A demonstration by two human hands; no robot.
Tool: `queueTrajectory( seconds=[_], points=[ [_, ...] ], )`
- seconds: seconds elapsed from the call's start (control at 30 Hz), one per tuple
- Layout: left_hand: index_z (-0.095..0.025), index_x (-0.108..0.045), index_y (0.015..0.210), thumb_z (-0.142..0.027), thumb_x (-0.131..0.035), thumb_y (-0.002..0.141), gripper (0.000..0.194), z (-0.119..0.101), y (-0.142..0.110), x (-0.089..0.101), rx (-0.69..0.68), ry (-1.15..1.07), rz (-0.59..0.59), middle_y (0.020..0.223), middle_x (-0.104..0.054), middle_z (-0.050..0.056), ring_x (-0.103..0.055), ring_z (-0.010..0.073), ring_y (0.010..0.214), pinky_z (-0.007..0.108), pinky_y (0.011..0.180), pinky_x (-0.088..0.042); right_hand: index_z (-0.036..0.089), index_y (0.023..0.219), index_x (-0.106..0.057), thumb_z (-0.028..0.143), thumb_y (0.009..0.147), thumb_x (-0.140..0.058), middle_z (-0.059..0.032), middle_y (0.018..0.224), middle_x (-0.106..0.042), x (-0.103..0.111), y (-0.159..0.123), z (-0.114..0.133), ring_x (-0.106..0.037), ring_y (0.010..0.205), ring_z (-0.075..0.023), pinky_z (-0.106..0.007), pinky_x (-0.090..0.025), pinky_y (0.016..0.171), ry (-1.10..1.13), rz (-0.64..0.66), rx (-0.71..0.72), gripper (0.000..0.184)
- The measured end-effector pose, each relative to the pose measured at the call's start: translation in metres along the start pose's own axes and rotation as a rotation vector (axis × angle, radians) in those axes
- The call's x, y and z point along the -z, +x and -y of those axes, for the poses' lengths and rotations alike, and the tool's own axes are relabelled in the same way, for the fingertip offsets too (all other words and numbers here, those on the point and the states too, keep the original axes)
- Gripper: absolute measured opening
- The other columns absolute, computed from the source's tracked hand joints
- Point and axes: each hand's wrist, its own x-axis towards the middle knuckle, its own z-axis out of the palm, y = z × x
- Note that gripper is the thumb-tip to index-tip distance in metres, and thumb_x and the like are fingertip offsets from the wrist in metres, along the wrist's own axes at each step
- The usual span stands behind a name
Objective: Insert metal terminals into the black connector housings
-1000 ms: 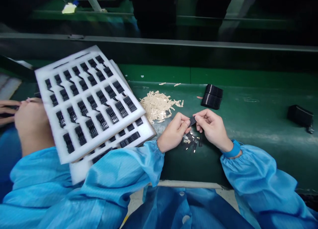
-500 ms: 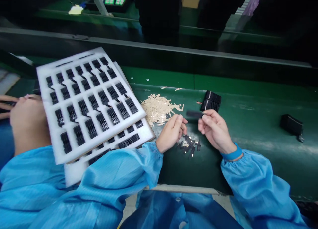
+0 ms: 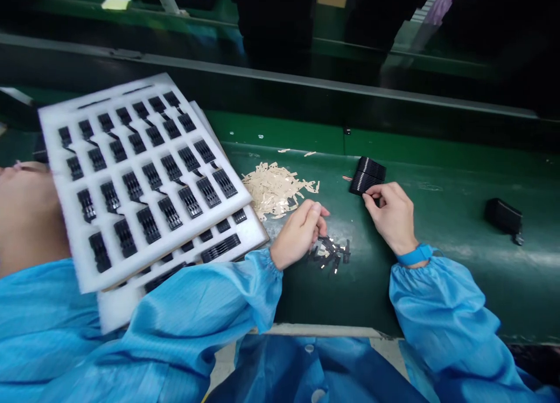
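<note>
My left hand [image 3: 300, 234] is held over the green bench with its fingers curled together; what they hold, if anything, is hidden. Just right of and below its fingertips lies a small heap of black pieces with shiny ends [image 3: 332, 254]. Behind it is a bigger pile of flat cream-coloured pieces [image 3: 275, 187]. My right hand [image 3: 394, 216], with a blue band at the wrist, pinches at the near edge of a row of thin black strips [image 3: 367, 174]. Its fingertips seem closed on a black strip lying against that row.
Two stacked white foam trays [image 3: 149, 248] with black parts in their slots stand to the left. Another person's arm [image 3: 28, 216] is at the far left edge. A black block-like item [image 3: 503, 216] lies on the right of the bench [image 3: 446, 263]. A rail [image 3: 280, 76] crosses behind.
My right hand has carried the black strip away from my left hand, up to the row of strips. My left hand stays nearly in place. The view has shifted slightly.
</note>
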Motion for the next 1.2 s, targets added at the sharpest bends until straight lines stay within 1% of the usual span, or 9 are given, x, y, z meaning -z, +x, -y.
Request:
queueTrajectory(
  seconds=[0.23, 0.33, 0.43, 0.6, 0.77, 0.87, 0.97, 1.07, 1.2],
  points=[
    [-0.018, -0.055, 0.098, -0.042, -0.038, 0.104, 0.030, 0.003, 0.003, 0.001, -0.036, -0.007, -0.010, 0.069, -0.056, -0.002, -0.045, 0.0062, 0.047, 0.016, 0.038, -0.038, 0.020, 0.089, -0.066, 0.029, 0.089, -0.067, -0.0046, 0.086, -0.059, 0.004, -0.004, 0.004, -0.055, 0.074, -0.0188, -0.031, -0.043, 0.064, -0.090, 0.103, -0.018, 0.009],
    [-0.016, -0.059, 0.106, -0.037, -0.056, 0.097, 0.023, 0.004, 0.005, 0.000, -0.113, -0.030, -0.026, 0.090, -0.063, 0.004, -0.059, 0.0092, 0.067, 0.018, 0.051, -0.050, 0.020, 0.086, -0.066, 0.034, 0.090, -0.069, -0.0027, 0.081, -0.058, 0.005, -0.011, 0.026, -0.053, 0.067, -0.0154, -0.030, -0.044, 0.061, 0.208, 0.147, -0.053, 0.015],
    [-0.016, -0.064, 0.105, -0.031, -0.071, 0.086, 0.025, 0.003, 0.006, 0.001, -0.224, -0.036, 0.005, 0.106, -0.066, 0.008, -0.064, 0.0148, 0.092, 0.022, 0.071, -0.056, 0.020, 0.084, -0.067, 0.036, 0.090, -0.070, -0.0011, 0.076, -0.059, 0.000, -0.021, 0.048, -0.052, 0.062, -0.0129, -0.027, -0.043, 0.056, 0.481, 0.303, -0.079, 0.017],
    [-0.016, -0.059, 0.091, -0.032, -0.069, 0.089, 0.020, 0.002, 0.010, 0.004, -0.241, -0.145, -0.103, 0.087, -0.065, 0.002, -0.064, 0.0093, 0.071, 0.021, 0.065, -0.054, 0.020, 0.094, -0.070, 0.039, 0.091, -0.070, -0.0011, 0.076, -0.065, -0.003, -0.025, 0.051, -0.055, 0.061, -0.0126, -0.026, -0.044, 0.057, 0.551, 0.450, -0.149, 0.020],
    [-0.017, -0.053, 0.092, -0.036, -0.067, 0.092, 0.023, 0.005, 0.015, 0.007, -0.224, -0.246, -0.278, 0.087, -0.067, 0.003, -0.067, 0.0098, 0.073, 0.021, 0.064, -0.056, 0.023, 0.105, -0.072, 0.032, 0.091, -0.070, -0.0025, 0.089, -0.066, 0.007, -0.019, 0.044, -0.054, 0.068, -0.0131, -0.027, -0.043, 0.063, 0.385, 0.754, 0.126, 0.016],
    [-0.017, -0.057, 0.097, -0.030, -0.068, 0.090, 0.019, 0.006, 0.016, 0.007, -0.226, -0.216, -0.293, 0.096, -0.066, 0.002, -0.068, 0.0082, 0.071, 0.021, 0.065, -0.057, 0.024, 0.110, -0.069, 0.026, 0.090, -0.071, -0.0035, 0.101, -0.065, 0.010, -0.017, 0.047, -0.058, 0.080, -0.0151, -0.027, -0.044, 0.070, 0.356, 0.817, 0.201, 0.020],
    [-0.018, -0.061, 0.106, -0.021, -0.068, 0.088, 0.020, 0.007, 0.015, 0.008, -0.221, -0.153, -0.264, 0.109, -0.067, 0.003, -0.070, 0.0083, 0.075, 0.023, 0.075, -0.058, 0.021, 0.092, -0.068, 0.027, 0.089, -0.072, -0.0021, 0.093, -0.064, 0.010, -0.016, 0.046, -0.054, 0.071, -0.0132, -0.027, -0.043, 0.067, 0.400, 0.809, 0.142, 0.008],
    [-0.016, -0.064, 0.102, -0.019, -0.066, 0.089, 0.014, 0.006, 0.013, 0.010, -0.202, -0.049, -0.178, 0.103, -0.070, 0.004, -0.071, 0.0117, 0.080, 0.026, 0.081, -0.058, 0.019, 0.082, -0.069, 0.034, 0.088, -0.074, -0.0015, 0.085, -0.064, 0.010, -0.013, 0.043, -0.051, 0.064, -0.0116, -0.026, -0.042, 0.063, 0.532, 0.826, -0.024, 0.016],
    [-0.019, -0.068, 0.101, -0.022, -0.059, 0.095, 0.011, 0.004, 0.008, 0.015, -0.316, 0.404, -0.184, 0.100, -0.070, 0.005, -0.067, 0.0173, 0.090, 0.034, 0.087, -0.054, 0.018, 0.087, -0.073, 0.045, 0.088, -0.071, -0.0006, 0.068, -0.064, 0.014, -0.008, 0.039, -0.053, 0.061, -0.0124, -0.026, -0.043, 0.059, 0.678, 0.865, -0.272, 0.028]
  ],
)
